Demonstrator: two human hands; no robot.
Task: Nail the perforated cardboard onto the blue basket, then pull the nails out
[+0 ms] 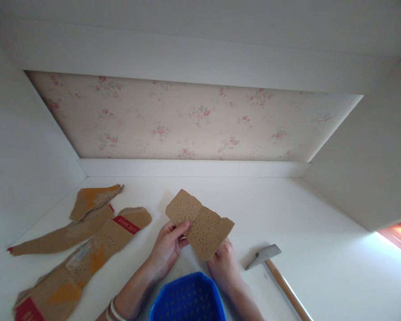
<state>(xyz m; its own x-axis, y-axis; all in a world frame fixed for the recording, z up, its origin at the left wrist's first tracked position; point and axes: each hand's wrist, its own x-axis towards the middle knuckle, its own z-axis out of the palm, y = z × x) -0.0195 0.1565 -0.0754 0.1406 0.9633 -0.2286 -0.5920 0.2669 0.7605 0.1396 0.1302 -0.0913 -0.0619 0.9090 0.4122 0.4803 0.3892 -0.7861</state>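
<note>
A torn piece of brown cardboard [207, 229], dotted with many small holes and creased across its middle, is tilted up above the white surface. My left hand [169, 245] pinches its left edge, thumb on the front face. Behind the lower right edge is my right hand [224, 261], fingers curled; the cardboard hides the fingertips and whatever they grip. Just below both hands stands a blue plastic basket [217, 296] with a perforated bottom. To the right of my right hand lies a hammer [276, 267] with a metal head and wooden handle.
Torn cardboard strips [83, 263] with red print and orange tape patches lie on the white surface [270, 200] at the left. White side panels rise left and right. Floral wallpaper [194, 120] fills the recess at the back.
</note>
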